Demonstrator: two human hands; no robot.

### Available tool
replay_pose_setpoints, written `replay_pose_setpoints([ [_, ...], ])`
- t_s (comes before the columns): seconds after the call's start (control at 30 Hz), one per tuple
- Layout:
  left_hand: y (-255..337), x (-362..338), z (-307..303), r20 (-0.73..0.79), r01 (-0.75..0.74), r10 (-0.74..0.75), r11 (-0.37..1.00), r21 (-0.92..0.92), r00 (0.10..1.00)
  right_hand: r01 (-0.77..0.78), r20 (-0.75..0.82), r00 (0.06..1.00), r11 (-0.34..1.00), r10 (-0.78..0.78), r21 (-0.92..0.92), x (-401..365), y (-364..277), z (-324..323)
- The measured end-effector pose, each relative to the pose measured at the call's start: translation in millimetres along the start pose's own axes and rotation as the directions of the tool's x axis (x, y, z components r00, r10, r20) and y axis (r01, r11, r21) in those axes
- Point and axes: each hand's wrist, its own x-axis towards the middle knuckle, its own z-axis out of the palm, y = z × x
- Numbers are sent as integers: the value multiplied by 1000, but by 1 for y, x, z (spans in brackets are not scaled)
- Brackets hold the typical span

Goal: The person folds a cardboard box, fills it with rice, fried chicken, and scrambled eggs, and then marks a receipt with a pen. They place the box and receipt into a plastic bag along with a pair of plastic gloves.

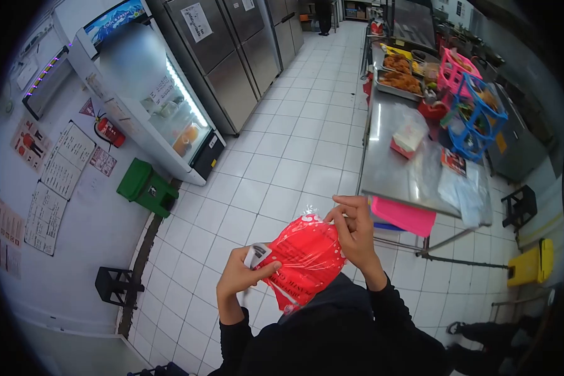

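A red packet with white spots and dark print is in front of my body, inside clear plastic that sticks out at its top and bottom. My left hand grips the packet's left side, thumb across the front. Between that hand and the packet sits a small white-and-grey item, whose kind I cannot make out. At the upper right edge, my right hand pinches the clear plastic between thumb and fingers, its index finger raised. Both hands are over the tiled floor, left of the steel table.
The table holds trays of fried food, a blue basket, a pink basket and plastic bags. A green bin and glass-door fridge line the left wall. A yellow bin stands right. Another person's legs show lower right.
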Motion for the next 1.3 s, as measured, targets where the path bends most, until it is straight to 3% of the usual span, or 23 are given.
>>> replay_pose_setpoints([
  [0.07,7,41,-30,51,161,-173,970,185,984,-17,106,994,995,6,97,45,21,13],
  [0.1,-6,60,-45,-8,112,-113,980,164,994,-23,112,994,995,11,101,68,29,19],
  [0.17,5,103,-65,-25,82,-81,995,50,996,-95,306,951,984,45,150,112,46,31],
  [0.2,9,126,-72,-38,38,-41,997,-62,998,-99,311,949,984,50,147,132,56,37],
  [0.27,-4,178,-72,53,1,5,993,-114,999,-169,362,931,933,46,317,166,78,45],
  [0.33,-15,232,-62,-100,24,-42,984,-177,994,-168,312,947,941,72,293,202,103,49],
  [0.4,-15,282,-65,-135,-13,-11,984,-176,991,-155,239,967,950,90,271,241,122,52],
  [0.43,-15,304,-70,-184,-42,9,984,-174,983,190,76,980,976,-183,-106,261,127,53],
  [0.47,-13,328,-76,-156,-46,19,985,-168,988,424,32,879,750,-475,-508,280,133,55],
  [0.53,-8,377,-91,-186,39,-83,973,-226,979,420,-14,869,752,-495,-508,304,149,64],
  [0.6,-6,432,-102,-134,1,-34,972,-236,990,506,170,825,570,-539,-647,336,160,75],
  [0.67,5,477,-107,-40,62,-79,949,-310,996,475,203,833,478,-514,-738,367,172,78],
  [0.73,10,524,-113,83,54,-32,957,-286,996,372,67,903,693,-425,-617,398,183,75],
  [0.8,14,562,-115,208,64,-8,963,-263,978,286,1,928,711,-372,-642,418,190,63],
  [0.9,28,619,-111,488,-93,141,988,-120,861,197,-73,945,732,-320,-653,441,201,44],
  [0.97,35,647,-95,582,-113,162,986,-121,797,30,-233,959,876,-161,-482,447,205,29],
  [1.1,36,695,-54,697,-121,145,989,-83,702,-57,-255,960,815,-114,-577,461,214,-7],
  [1.23,48,735,-9,790,-139,141,988,-71,597,-87,-345,914,729,-212,-679,471,230,-41],
  [1.3,47,753,16,807,-144,129,988,-55,577,-71,-291,919,615,-265,-785,478,236,-65],
])
